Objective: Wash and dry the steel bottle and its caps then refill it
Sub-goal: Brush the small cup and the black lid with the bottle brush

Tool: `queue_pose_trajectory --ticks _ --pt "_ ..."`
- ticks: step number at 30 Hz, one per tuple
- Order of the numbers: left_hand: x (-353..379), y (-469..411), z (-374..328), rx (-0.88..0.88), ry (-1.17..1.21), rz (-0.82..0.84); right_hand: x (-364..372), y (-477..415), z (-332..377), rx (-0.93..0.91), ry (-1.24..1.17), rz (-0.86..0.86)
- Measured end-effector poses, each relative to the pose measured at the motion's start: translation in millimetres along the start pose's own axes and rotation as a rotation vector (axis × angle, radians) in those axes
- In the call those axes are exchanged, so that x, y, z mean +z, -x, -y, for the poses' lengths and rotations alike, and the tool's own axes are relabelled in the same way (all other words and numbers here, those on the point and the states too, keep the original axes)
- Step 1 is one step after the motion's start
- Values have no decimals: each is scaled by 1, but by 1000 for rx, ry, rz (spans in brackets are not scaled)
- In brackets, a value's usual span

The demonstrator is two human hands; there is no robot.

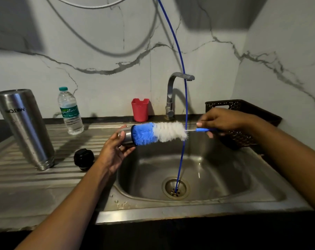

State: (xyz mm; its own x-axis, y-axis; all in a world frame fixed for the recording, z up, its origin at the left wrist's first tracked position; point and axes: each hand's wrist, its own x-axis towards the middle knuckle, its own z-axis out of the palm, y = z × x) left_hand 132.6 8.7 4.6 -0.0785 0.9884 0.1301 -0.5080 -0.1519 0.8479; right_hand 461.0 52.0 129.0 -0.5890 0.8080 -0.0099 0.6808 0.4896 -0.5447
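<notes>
My left hand [115, 150] holds a small steel cap [126, 137] on its side over the sink's left rim. A bottle brush [158, 132] with blue and white bristles has its blue end inside the cap. My right hand [221, 121] grips the brush's blue handle. The steel bottle [25, 127] stands upside down on the drainboard at the left. A black inner cap [84, 158] lies on the drainboard beside it.
A steel sink [189, 175] lies below, with a tap [173, 94] behind it. A thin blue hose [184, 105] hangs down into the drain. A plastic water bottle [71, 110], a red cup [140, 109] and a dark basket [243, 112] stand along the wall.
</notes>
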Motion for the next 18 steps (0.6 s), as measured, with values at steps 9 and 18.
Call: queue_pose_trajectory --ticks 9,18 --pt "-6 -6 4 15 -4 -57 36 -13 -29 -392 694 -576" --pt "-1 -5 5 24 -74 68 12 8 -38 -2 -26 4"
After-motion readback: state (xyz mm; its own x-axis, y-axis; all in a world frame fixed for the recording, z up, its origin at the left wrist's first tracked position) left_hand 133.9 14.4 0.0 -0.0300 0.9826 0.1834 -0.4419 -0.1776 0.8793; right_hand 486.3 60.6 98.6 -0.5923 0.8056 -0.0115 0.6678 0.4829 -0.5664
